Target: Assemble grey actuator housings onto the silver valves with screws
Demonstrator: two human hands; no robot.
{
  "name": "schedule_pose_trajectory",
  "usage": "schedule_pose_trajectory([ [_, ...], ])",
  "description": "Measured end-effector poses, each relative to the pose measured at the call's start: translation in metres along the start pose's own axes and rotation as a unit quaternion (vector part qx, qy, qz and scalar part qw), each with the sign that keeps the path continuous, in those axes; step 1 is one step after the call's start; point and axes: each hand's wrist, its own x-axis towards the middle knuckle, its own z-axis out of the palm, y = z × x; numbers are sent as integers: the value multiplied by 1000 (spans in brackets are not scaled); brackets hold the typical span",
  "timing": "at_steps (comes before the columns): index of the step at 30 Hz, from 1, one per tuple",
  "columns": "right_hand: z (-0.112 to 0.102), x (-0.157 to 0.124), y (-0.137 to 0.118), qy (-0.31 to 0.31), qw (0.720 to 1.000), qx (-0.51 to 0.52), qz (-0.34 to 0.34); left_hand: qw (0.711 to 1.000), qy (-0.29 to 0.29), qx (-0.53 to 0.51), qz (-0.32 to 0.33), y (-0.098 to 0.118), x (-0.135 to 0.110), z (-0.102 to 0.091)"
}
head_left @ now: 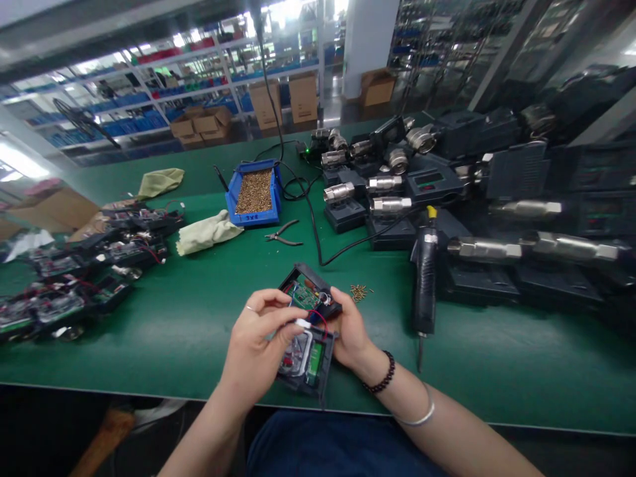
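Near the front edge of the green table I hold an opened black device point(311, 331) with green circuit boards and red and blue wires showing inside. My left hand point(258, 344) is closed around its left side, thumb and fingers pinching a small white connector point(303, 323) on the wires. My right hand point(350, 331) grips the right side of the casing, fingers wrapped under it. A few small brass screws point(358, 291) lie just to the right of the device.
A black electric screwdriver point(424, 285) lies to the right. A blue bin of brass screws point(254, 192), pliers point(283, 233) and a pale cloth point(206, 232) sit behind. Opened units point(89, 265) are stacked left; finished black units with metal connectors point(447, 192) fill the right.
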Motion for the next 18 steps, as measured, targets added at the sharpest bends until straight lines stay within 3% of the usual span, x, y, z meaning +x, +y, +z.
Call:
schedule_pose_trajectory([
  [3,-1,2,1,7,1000,-1,-3,996,-44,23,77,7,-15,5],
  [6,0,2,1,6,1000,4,-9,989,-32,82,122,11,-33,13],
  [13,0,1,1,3,1000,7,-11,976,-4,190,106,21,-57,36],
  [18,-1,3,-1,14,1000,2,-27,962,-59,237,125,22,-56,33],
])
